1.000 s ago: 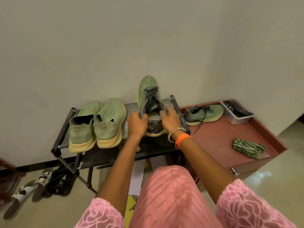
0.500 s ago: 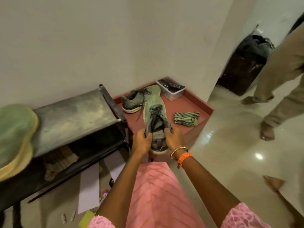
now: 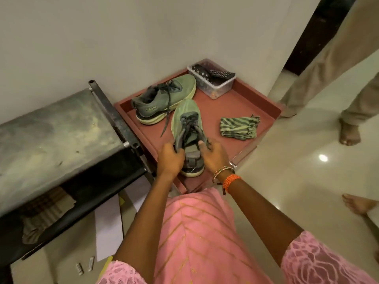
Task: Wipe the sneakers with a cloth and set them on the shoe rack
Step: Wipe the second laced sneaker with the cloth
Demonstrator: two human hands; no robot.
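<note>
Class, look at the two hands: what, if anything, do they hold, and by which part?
Both hold one green sneaker at its heel end: left hand grips the collar, right hand the opposite side.

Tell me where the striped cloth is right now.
In the head view, the striped cloth lies on the red-brown cabinet top, right of the held sneaker and nearer than the plastic box.

rack top [image 3: 51,136] bare, second sneaker [image 3: 162,101], cloth [image 3: 239,128] crowd tray [image 3: 246,99]
</note>
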